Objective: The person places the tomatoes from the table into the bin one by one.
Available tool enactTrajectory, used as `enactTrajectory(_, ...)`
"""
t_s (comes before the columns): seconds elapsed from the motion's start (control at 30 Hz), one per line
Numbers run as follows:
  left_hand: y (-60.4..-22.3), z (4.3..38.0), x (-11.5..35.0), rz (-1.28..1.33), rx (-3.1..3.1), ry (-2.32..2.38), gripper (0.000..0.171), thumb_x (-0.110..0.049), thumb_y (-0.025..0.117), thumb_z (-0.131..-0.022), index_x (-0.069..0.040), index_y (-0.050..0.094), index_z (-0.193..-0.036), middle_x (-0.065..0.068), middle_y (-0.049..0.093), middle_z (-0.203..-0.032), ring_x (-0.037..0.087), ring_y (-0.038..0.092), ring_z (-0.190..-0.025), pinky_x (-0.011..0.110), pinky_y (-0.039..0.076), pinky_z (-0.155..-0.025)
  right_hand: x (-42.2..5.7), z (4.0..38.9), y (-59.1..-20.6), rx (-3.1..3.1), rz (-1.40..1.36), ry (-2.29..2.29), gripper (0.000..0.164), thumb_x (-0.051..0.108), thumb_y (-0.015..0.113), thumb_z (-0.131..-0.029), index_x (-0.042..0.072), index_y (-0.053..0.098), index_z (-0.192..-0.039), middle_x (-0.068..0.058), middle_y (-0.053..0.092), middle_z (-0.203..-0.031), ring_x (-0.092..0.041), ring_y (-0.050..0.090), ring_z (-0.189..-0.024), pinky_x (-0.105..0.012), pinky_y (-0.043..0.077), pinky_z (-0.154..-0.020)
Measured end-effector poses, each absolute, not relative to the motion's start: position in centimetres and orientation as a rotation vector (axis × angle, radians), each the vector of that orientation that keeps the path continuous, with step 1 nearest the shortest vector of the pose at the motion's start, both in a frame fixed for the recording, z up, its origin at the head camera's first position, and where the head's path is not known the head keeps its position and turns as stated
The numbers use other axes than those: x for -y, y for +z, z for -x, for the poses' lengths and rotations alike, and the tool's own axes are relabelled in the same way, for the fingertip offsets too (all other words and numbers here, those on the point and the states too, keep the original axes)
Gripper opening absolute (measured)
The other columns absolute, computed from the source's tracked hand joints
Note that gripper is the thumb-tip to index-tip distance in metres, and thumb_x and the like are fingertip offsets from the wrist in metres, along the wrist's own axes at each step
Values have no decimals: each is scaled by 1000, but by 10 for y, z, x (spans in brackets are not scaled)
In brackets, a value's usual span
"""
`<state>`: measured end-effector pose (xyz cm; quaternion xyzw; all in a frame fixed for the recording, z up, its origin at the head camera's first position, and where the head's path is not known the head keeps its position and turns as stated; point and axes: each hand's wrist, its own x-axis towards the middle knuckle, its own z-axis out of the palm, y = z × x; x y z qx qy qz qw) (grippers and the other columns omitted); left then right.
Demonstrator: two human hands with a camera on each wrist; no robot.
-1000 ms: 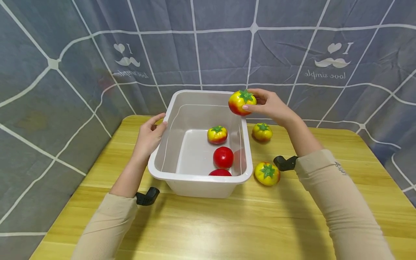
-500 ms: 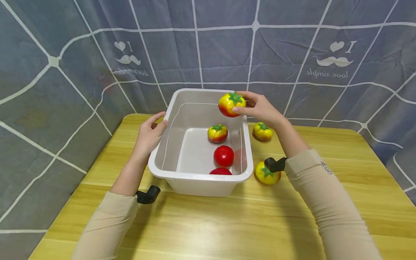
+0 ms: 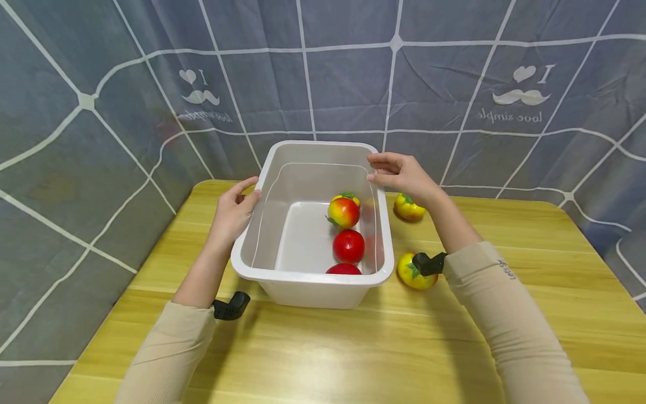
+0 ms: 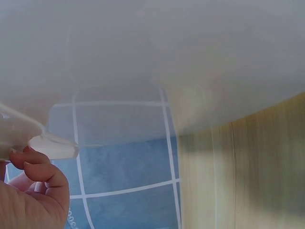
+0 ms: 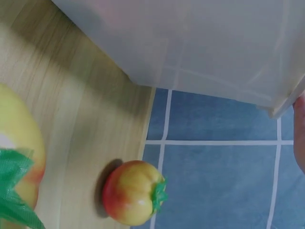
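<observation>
My left hand [image 3: 233, 210] grips the left rim of a white plastic bin [image 3: 313, 290], and in the left wrist view its fingers [image 4: 47, 172] curl at the rim. Above the bin's right rim, my right hand [image 3: 404, 175] holds nothing, its fingers extended over the edge. A yellow-and-red toy tomato [image 3: 344, 212] with green leaves lies tipped inside, overlapping another yellow one [image 3: 353, 197] behind it. Nearer the front are a red round toy fruit [image 3: 348, 247] and a second red one [image 3: 344, 270], partly hidden by the front rim.
Two more yellow toy tomatoes are on the wooden table [image 3: 313, 353] right of the bin: one behind [image 5: 133, 192], one nearer the front [image 3: 415, 272]. A grey-blue curtain [image 3: 348, 95] with white lines hangs behind and along the left side.
My right hand carried a yellow-red toy tomato leftward over the rim and let it go; it now lies in the bin. The left hand has stayed at the rim.
</observation>
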<state>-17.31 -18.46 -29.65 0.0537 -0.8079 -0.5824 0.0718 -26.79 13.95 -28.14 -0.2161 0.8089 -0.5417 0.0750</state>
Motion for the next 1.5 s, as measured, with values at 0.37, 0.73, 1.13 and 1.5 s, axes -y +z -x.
enactTrajectory(0.37,-297,175,184,-161,2428,-1720,45,-26,52,-95,-10,47,-138,10,52,-88,14,52,-76,19,47,-64,-169,252,-280,-2485,627,-1581,52,21,65,-88,4,48,-134,-15,49,-133,-24,49,-118,-27,45,-93)
enactTrajectory(0.73,-296,174,185,-181,2442,-1707,46,-29,52,-95,-11,47,-137,9,51,-87,15,51,-76,19,47,-65,-223,217,-309,-2453,612,-1458,54,15,63,-90,0,42,-137,-20,47,-134,-24,48,-119,-17,44,-88)
enactTrajectory(1.13,-295,173,185,-187,2446,-1721,47,-30,51,-95,-11,46,-138,12,52,-92,17,53,-78,19,50,-64,-249,190,-356,-2407,612,-1363,57,17,66,-87,-2,42,-136,-23,46,-134,-37,43,-123,-22,40,-95)
enactTrajectory(1.5,-296,174,185,-203,2443,-1713,47,-29,52,-95,-10,47,-138,11,51,-91,14,52,-75,18,49,-63,-255,179,-380,-2272,746,-1301,72,11,72,-80,-6,34,-139,-27,35,-140,-43,36,-127,-39,38,-100)
